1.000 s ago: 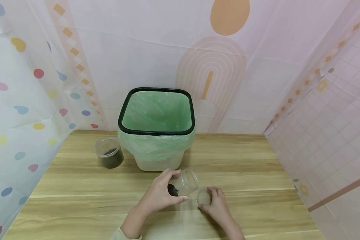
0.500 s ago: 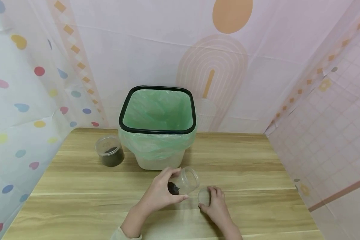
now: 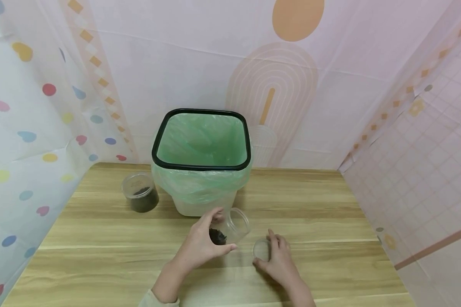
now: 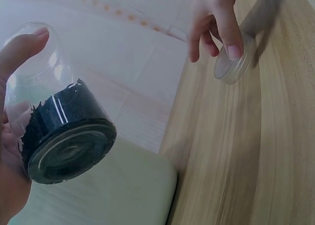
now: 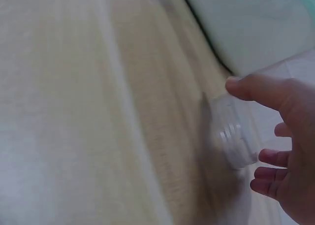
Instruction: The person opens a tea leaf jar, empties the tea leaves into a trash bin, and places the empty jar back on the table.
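My left hand grips a clear plastic jar between thumb and fingers, tilted with its open mouth to the right. Dark shredded bits fill its bottom part, as the left wrist view shows. A round clear lid lies on the wooden table, right of the jar. Around it my right hand is spread, the thumb at the lid's near edge and the fingers loosened from it. In the right wrist view a gap shows between the fingertips and much of the lid.
Behind the hands stands a bin with a black rim and a green bag lining it. Left of the bin is another clear jar holding dark material. Patterned cloth hangs along the table's back and sides.
My left hand has shifted slightly left and up with the jar. The right hand's fingers have loosened and spread from the lid, which stays in place.
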Tool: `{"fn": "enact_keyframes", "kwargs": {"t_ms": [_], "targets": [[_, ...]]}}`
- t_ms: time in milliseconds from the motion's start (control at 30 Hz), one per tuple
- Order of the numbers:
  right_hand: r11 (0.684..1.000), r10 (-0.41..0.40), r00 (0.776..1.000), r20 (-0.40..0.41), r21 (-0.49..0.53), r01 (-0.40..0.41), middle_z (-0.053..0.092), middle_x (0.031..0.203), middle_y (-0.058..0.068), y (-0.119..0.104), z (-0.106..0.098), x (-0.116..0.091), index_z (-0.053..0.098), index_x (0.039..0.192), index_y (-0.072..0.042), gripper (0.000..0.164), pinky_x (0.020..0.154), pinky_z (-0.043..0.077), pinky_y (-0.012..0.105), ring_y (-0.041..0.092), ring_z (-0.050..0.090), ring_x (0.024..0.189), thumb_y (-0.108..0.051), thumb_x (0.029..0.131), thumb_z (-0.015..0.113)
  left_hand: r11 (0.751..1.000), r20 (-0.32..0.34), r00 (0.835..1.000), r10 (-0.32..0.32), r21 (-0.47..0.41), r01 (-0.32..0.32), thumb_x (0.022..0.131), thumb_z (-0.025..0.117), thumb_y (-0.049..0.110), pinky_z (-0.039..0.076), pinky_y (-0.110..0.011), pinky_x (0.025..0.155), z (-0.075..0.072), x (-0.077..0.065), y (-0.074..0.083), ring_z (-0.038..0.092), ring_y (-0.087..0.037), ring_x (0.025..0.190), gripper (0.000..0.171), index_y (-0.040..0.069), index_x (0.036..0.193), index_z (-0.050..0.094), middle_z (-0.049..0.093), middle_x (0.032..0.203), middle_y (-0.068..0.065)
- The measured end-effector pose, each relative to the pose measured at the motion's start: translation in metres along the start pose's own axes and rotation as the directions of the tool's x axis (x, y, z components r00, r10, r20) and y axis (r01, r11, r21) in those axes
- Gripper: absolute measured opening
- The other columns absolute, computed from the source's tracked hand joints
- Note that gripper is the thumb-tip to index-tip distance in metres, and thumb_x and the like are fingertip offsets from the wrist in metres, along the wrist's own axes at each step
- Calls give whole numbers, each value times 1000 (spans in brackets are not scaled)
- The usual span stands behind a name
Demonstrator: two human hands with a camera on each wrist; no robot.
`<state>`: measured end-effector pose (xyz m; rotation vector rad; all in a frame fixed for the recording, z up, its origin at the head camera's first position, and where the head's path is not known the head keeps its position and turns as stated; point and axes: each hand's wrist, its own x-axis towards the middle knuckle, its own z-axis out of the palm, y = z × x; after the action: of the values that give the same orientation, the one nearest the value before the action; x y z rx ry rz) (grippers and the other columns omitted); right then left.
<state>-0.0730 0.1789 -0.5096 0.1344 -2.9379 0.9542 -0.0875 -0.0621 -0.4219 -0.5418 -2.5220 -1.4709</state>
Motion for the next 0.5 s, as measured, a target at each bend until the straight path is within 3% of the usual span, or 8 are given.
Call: {"fn": "enact_keyframes", "kwargs": {"t_ms": [233,367,500], "targets": [[1000,-10,1000,6,16,10,35,135,28,-9,-16,6,31,142,-1,85,95,33,64,46,29,125,-11,67,69,999,-46,998,47,28,-46,58,89,31,46,-37,91,-3,0,-2,55,-13,106,75,11,120,53,57,111,6],[992,-21,999,-35,124,25,32,137,29,-23,-31,16,30,142,0,74,97,33,63,45,28,126,-8,76,65,996,-72,994,84,45,-81,58,88,31,46,-38,91,-4,0,-6,55,-14,106,75,9,121,53,57,113,4],[972,-13,998,-68,235,28,37,135,27,-39,-47,27,31,141,1,66,96,37,59,42,36,122,-13,86,64,994,-88,991,105,50,-101,59,88,32,46,-38,91,-5,-1,-7,55,-13,107,76,10,122,54,57,114,3]]}}
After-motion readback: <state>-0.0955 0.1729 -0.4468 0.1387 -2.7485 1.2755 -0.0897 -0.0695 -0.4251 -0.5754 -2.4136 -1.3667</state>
